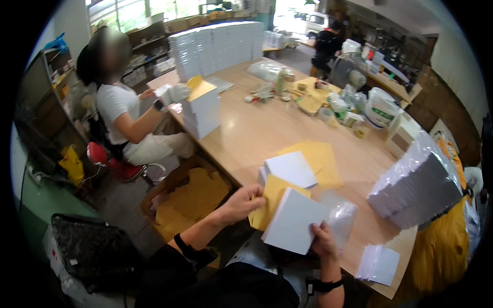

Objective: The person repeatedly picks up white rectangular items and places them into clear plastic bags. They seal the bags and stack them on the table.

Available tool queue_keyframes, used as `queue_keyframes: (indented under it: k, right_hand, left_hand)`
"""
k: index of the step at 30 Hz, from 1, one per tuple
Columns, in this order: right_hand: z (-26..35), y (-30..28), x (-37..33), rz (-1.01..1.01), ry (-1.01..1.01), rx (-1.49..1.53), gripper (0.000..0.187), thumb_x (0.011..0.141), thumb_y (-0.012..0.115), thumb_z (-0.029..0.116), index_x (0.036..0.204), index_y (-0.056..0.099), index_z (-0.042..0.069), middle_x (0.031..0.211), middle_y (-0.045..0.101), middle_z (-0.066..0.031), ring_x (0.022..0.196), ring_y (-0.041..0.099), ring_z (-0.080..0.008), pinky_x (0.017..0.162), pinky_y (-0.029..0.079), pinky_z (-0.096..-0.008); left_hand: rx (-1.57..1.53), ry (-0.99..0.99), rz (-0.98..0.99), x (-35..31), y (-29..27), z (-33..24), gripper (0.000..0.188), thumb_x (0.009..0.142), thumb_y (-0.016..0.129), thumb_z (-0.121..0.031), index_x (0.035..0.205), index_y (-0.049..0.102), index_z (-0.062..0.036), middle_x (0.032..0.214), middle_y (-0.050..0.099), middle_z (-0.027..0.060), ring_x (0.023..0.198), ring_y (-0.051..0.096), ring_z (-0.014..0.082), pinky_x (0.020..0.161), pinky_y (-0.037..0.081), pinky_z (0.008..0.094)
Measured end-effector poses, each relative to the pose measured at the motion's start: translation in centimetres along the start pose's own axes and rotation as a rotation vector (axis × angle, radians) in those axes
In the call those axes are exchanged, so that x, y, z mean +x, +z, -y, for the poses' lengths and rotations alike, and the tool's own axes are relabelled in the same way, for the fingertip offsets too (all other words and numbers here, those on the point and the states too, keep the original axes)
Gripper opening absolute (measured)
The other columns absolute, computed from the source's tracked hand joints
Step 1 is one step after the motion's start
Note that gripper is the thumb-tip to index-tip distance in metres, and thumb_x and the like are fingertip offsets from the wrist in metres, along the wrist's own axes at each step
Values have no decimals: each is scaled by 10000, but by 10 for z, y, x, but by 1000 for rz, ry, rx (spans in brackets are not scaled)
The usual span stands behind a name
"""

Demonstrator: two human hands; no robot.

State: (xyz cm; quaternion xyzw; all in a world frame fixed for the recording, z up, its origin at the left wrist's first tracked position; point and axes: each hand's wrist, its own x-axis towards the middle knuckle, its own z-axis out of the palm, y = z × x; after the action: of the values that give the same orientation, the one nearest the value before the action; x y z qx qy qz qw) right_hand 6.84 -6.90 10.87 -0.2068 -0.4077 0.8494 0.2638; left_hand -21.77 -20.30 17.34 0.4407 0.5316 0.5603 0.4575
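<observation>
My right hand (324, 238) grips the right edge of a white square pad (294, 220), thick like a book or flat box, tilted at the table's near edge. My left hand (245, 201) is closed with thumb and fingers on the edge of a yellow paper sheet (275, 194), which lies partly behind the pad. Just beyond it, another white block (291, 168) rests on the table beside more yellow sheets (324, 163). Close to my right hand lies a clear plastic sleeve (341, 213).
Plastic-wrapped stacks (413, 187) stand at right, with a small pile (380, 264) at the near corner. A cardboard box (192, 197) of yellow paper sits left below the table. A seated co-worker (128, 102) handles a white stack (202, 110). Tubs (381, 108) and tape clutter the far side.
</observation>
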Motion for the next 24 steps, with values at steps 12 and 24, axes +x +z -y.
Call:
queue_keyframes:
  k: [12, 24]
  right_hand:
    - [25, -84, -76, -359, -238, 4, 478, 969, 606, 99, 1411, 444, 17, 1302, 592, -112, 1174, 602, -260, 1015, 510, -409]
    - [18, -117, -214, -1004, -585, -149, 496, 975, 637, 116, 1419, 444, 8, 1341, 565, -83, 1207, 547, -221, 1056, 428, -377]
  left_hand:
    - [95, -793, -1028, -170, -300, 274, 372, 1009, 518, -149, 1352, 519, -7, 1265, 589, 157, 1087, 605, 279, 839, 516, 412]
    - [1060, -927, -389, -106, -310, 370, 595, 887, 648, -365, 1338, 585, 17, 1246, 658, 232, 1154, 640, 341, 917, 544, 433]
